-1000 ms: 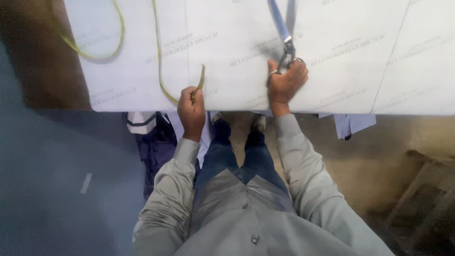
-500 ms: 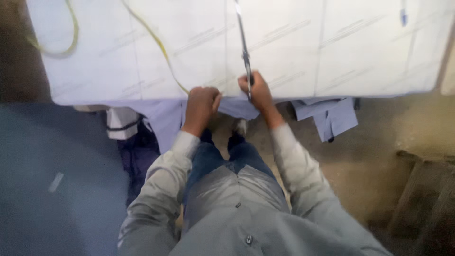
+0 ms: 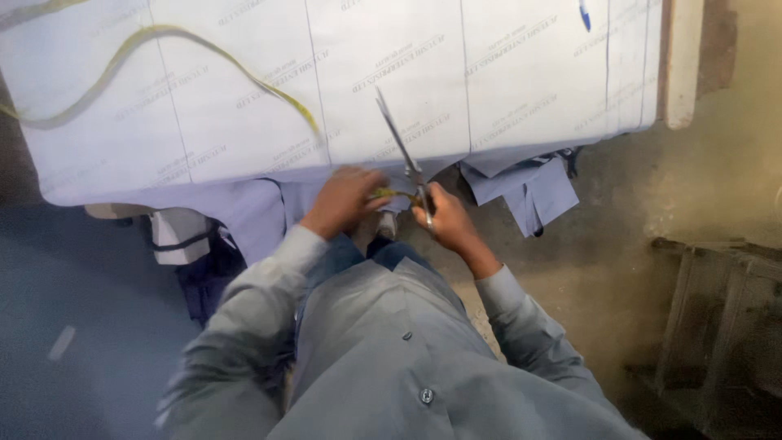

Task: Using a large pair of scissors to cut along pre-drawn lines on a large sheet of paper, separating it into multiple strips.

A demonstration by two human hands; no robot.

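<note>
I see the right hand [image 3: 448, 218] closed on scissors [image 3: 401, 151] at the bench [image 3: 244, 175] edge; left hand [image 3: 342, 200] pinches yellow tape [image 3: 204, 49]. Ruled paper [image 3: 521, 73] looks uncut; cutting seems barely begun.

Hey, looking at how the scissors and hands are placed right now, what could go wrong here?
The left hand sits close beside the scissors held by the right hand, so a finger might get nicked. The yellow measuring tape ends near the blades and may get snipped. The frame is blurred, hinting at quick motion, so the paper could be cut crooked.
</note>
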